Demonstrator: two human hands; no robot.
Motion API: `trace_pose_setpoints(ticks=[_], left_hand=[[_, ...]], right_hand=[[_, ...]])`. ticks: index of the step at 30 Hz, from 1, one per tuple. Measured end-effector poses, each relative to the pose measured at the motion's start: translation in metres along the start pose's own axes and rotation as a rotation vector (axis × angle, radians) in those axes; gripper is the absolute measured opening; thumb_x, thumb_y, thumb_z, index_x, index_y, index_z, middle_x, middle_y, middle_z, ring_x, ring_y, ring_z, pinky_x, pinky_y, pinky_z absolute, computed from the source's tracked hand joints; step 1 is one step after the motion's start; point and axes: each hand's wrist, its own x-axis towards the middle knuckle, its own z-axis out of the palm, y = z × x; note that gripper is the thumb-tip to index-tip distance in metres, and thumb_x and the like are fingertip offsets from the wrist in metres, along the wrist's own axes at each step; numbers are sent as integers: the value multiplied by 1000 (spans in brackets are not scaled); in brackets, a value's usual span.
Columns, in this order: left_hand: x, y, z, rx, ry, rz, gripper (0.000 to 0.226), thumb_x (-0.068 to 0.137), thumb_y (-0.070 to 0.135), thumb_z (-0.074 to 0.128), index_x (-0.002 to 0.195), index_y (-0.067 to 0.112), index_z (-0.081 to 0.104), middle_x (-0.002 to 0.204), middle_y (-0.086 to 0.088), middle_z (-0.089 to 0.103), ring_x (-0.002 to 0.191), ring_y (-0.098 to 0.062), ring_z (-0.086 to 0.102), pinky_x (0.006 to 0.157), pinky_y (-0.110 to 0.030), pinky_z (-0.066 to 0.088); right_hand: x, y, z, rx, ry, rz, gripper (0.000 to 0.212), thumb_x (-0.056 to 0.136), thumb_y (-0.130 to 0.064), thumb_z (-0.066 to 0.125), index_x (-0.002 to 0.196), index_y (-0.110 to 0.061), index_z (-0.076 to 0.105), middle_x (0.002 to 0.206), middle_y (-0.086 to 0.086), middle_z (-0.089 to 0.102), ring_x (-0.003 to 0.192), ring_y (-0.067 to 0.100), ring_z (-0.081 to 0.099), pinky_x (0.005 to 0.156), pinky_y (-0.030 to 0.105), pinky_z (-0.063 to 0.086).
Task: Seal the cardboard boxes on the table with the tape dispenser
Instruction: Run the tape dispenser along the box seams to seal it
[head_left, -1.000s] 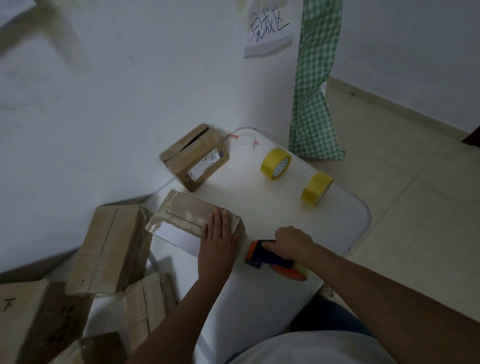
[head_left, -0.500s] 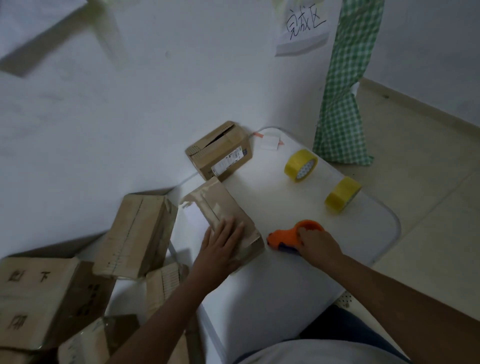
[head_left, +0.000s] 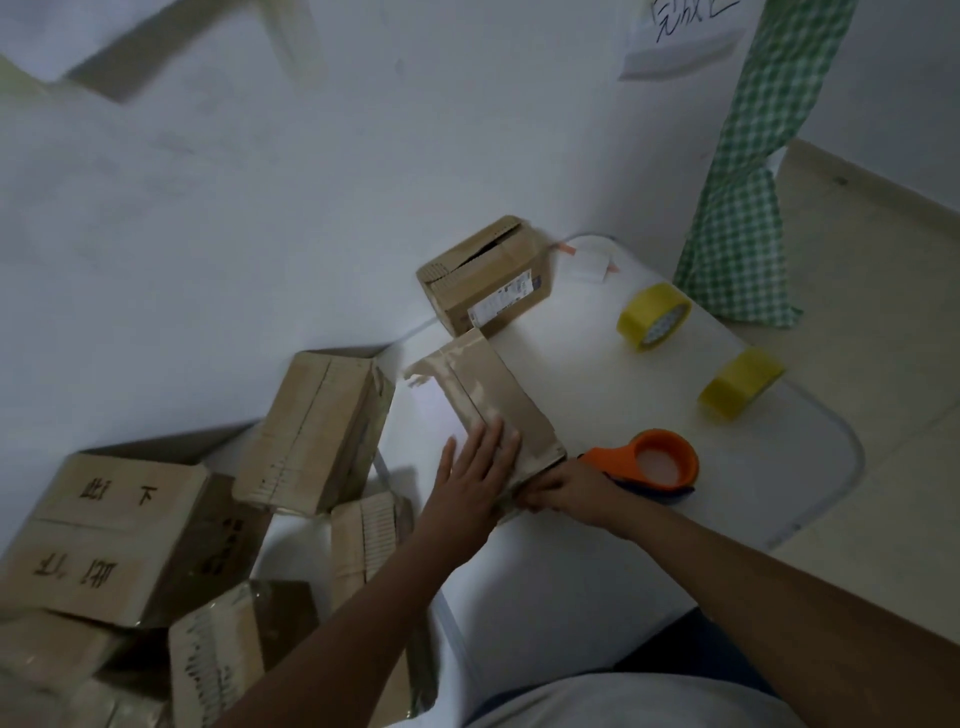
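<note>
Left hand (head_left: 480, 467) presses flat, fingers spread, on the near end of the cardboard box (head_left: 501, 402), whose long seam runs away toward the tabletop's far-left edge. Right hand (head_left: 566, 493) grips the tape dispenser (head_left: 644, 465) at the box's near-right corner.

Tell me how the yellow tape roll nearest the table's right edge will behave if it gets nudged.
The yellow tape roll seems to stand on its curved rim, so a nudge would probably set it rolling. It sits close to the table edge, so it could well roll off. Being a thick ring with a hollow core, it is likely stiff and fairly light to pick up.
</note>
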Motion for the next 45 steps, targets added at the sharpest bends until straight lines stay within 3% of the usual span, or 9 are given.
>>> trace_pose_setpoints(ticks=[6,10,14,18,23,29,33,38,45], left_hand=[[-1,-4,3,-21,2,2,109,89,32,68,155,26,-19,162,-2,-26,149,-22,-24,119,-46,-11],[-5,-18,4,-12,26,81,110,86,33,71,156,27,-14,164,-2,-21,150,-22,-20,120,-48,-4],[-7,-34,2,17,55,136,116,76,37,79,159,26,-1,166,-3,-5,152,-27,-4,119,-55,13],[-9,-33,-2,-44,86,116,101,86,49,63,157,32,-6,166,-2,-5,152,-27,2,119,-52,9],[-19,-18,3,-57,43,41,76,97,52,37,155,39,-11,165,5,-12,152,-25,-11,120,-49,0],[-25,-24,7,-18,94,69,63,101,42,27,158,34,1,166,1,2,152,-31,4,118,-52,13],[-19,-26,10,-3,102,120,65,102,39,33,158,34,0,166,1,-1,152,-31,3,118,-53,14],[1,-22,2,-12,60,200,73,100,35,44,157,35,-1,166,2,-4,152,-31,0,118,-54,9],[41,-6,-33,-141,27,232,62,99,43,32,156,35,9,164,6,-2,152,-21,-2,122,-47,9]], right_hand=[[13,29,-4,-75,180,127,13,94,-4,56,94,1,68,97,21,70,75,23,67,53,14,47],[1,44,-27,-161,270,105,22,100,-12,47,100,-2,67,86,10,72,70,18,69,60,19,51],[-13,62,-49,-426,643,-29,19,96,-14,54,113,-10,61,101,6,64,83,14,57,71,24,45],[-19,80,-58,-691,537,65,35,92,-31,63,114,-8,47,109,8,51,86,16,48,69,25,37],[-25,89,-62,-767,444,155,33,95,-30,55,122,-12,47,114,8,57,90,20,56,74,33,48],[-43,76,-75,-825,498,92,25,102,-30,39,120,-13,46,107,9,63,76,16,48,66,31,40],[-66,47,-81,-603,619,-88,23,103,-28,41,114,-10,50,87,4,61,67,19,51,55,31,33],[-83,10,-89,-442,647,-182,19,101,-26,46,98,-11,57,81,3,63,72,19,60,61,39,47],[-95,-18,-90,-394,651,-249,30,101,-23,48,75,-8,52,60,4,48,50,12,42,50,23,28]])
